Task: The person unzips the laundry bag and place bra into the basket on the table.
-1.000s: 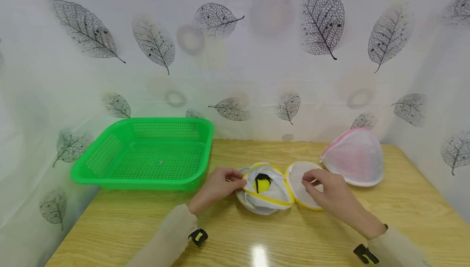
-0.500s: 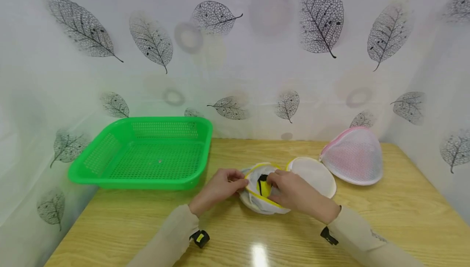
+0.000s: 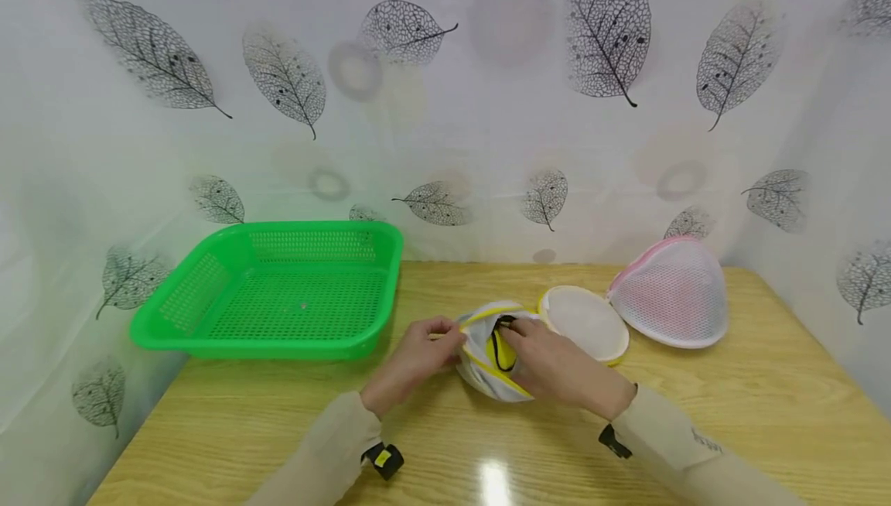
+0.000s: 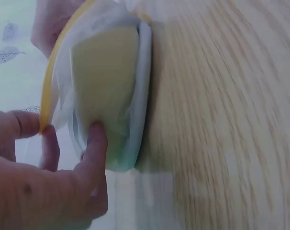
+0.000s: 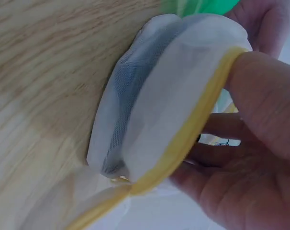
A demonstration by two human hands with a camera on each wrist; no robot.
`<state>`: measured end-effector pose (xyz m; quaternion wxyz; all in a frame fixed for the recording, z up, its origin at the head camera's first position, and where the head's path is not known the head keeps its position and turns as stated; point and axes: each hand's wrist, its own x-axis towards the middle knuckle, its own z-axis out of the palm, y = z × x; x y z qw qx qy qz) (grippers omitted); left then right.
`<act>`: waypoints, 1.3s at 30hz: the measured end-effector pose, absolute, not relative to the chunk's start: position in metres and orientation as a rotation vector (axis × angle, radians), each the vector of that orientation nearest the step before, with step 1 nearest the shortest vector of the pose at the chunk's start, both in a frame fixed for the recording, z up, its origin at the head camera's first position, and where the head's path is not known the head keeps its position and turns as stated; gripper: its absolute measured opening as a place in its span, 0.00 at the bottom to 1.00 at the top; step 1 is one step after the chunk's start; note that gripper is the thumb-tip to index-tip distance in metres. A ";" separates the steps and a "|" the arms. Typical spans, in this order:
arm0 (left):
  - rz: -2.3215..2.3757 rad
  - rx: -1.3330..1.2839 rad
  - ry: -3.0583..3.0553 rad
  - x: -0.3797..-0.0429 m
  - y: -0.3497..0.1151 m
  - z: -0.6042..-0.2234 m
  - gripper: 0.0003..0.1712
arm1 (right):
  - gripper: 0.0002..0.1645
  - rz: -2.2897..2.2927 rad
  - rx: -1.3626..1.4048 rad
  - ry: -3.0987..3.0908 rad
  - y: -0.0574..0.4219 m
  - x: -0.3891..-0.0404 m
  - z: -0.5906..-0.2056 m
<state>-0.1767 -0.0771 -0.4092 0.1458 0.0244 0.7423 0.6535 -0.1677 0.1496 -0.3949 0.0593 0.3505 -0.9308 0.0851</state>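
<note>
Mesh bag (image 3: 487, 384) with a yellow rim sits on the table between the two hands, its mouth open and a yellow item (image 3: 507, 354) with a black cord (image 3: 496, 342) showing inside. The left hand (image 3: 421, 355) pinches the rim between thumb and finger at the bag's left, while another fingertip rests on the bag's side in the left wrist view. The right hand (image 3: 557, 359) reaches into the mouth from the right, fingers bent and partly hidden behind the rim; whether they have hold of the yellow item or only touch it, I cannot tell. To work well here, the left pinch should stay firm and draw the rim away from the right fingers, since the soft wall looks likely to fold inward, and the cord should be kept off the zip edge, where it could snag. Just beyond the right hand, the round flap (image 3: 581, 322) lies folded back, joined to the bag at the rim; a sleeve or wrist could drag it. Past it stands the pink-edged bag (image 3: 675, 301), so near the flap that a wide sweep right could bump it. Left and beyond the left hand is the green basket (image 3: 250, 345), its raised rim limiting movement that way. The far table edge meets the leaf-printed curtain (image 3: 515, 104); the widest stretch of table (image 3: 431, 475) lies toward the person.
</note>
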 end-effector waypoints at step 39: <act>1.300 0.290 2.460 -0.175 -0.086 -0.408 0.11 | 0.12 0.374 1.351 -2.903 0.150 -0.181 -0.397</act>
